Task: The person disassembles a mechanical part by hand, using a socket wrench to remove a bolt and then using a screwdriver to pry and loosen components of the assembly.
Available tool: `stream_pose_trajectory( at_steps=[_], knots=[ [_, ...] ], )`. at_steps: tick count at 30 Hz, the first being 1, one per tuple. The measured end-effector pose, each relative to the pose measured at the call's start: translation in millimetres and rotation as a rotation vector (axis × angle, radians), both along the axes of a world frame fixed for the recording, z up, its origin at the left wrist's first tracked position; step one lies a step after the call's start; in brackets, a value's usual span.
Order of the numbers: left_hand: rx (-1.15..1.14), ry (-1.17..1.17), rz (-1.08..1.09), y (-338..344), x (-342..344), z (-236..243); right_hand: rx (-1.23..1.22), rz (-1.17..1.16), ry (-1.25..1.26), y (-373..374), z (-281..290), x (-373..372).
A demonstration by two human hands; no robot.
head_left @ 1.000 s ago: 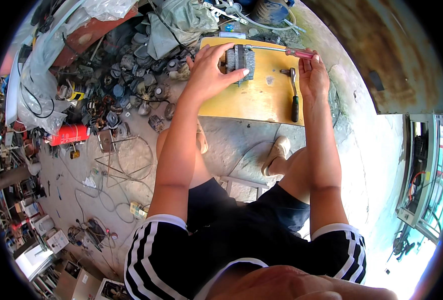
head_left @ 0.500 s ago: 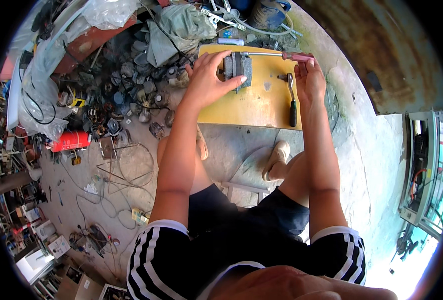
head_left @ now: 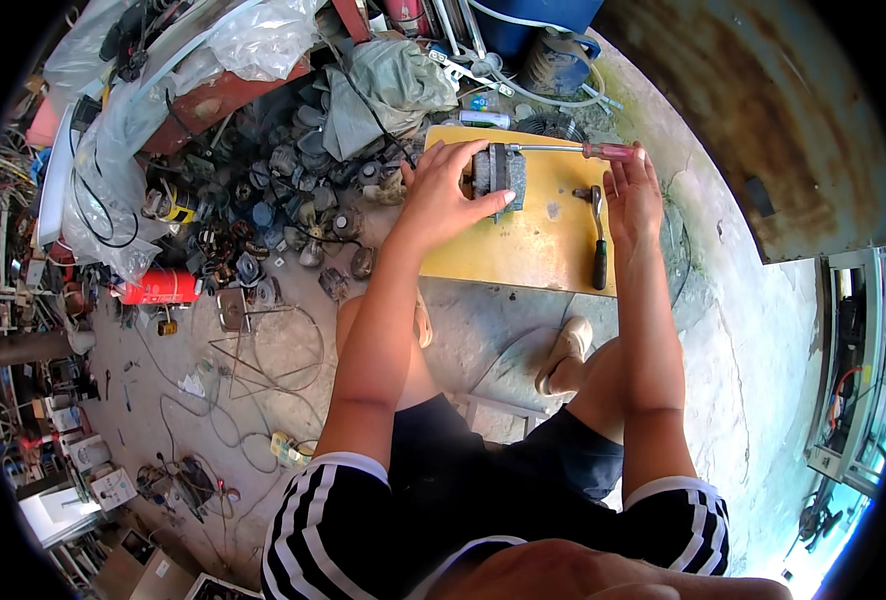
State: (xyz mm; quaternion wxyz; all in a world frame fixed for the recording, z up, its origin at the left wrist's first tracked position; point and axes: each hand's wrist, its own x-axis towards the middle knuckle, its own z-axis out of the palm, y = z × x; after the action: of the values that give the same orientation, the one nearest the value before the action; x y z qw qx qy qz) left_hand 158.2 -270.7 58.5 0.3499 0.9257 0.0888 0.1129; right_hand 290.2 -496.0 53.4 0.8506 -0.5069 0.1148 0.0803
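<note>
The motor (head_left: 511, 180) sits near the far left corner of the yellow table (head_left: 543, 262), held by the left hand (head_left: 453, 190), thumb against its near side and fingers over the far left part. The right hand (head_left: 633, 205) grasps the red handle of a screwdriver (head_left: 609, 152) with its fingertips; the shaft runs level to the motor's far end. A ratchet (head_left: 599, 245) lies on the table just beside the right wrist, taking up that side. To the left, a heap of dark parts (head_left: 308, 170) crowds right up to the table, a grey sheet (head_left: 388, 95) draped on top, a black cable across it. Beyond the far edge I see a white can (head_left: 484, 119) on its side and a dirty blue jug (head_left: 555, 65), its contents hidden from me. A red box (head_left: 168, 287) stands by the heap, under a clear plastic bag (head_left: 103, 190). Loose wires cross the floor. Down at the left, a cardboard box (head_left: 163, 578) holds something dark, too small to make out.
</note>
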Motion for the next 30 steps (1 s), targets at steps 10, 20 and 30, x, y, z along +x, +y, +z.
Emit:
stream_pose_trajectory(
  at_steps=[10,20,30],
  knots=[
    [0.034,-0.027,0.003,-3.9,3.1,0.6,0.125,0.007,-0.02,-11.0,-24.2,14.8],
    [-0.018,-0.056,-0.03,1.1,4.5,-4.5,0.061,-0.008,-0.01,-8.5,-26.8,14.0],
    [-0.023,-0.066,-0.037,2.6,3.4,-4.3,0.021,-0.042,-0.012,-3.5,-15.0,6.0]
  ],
)
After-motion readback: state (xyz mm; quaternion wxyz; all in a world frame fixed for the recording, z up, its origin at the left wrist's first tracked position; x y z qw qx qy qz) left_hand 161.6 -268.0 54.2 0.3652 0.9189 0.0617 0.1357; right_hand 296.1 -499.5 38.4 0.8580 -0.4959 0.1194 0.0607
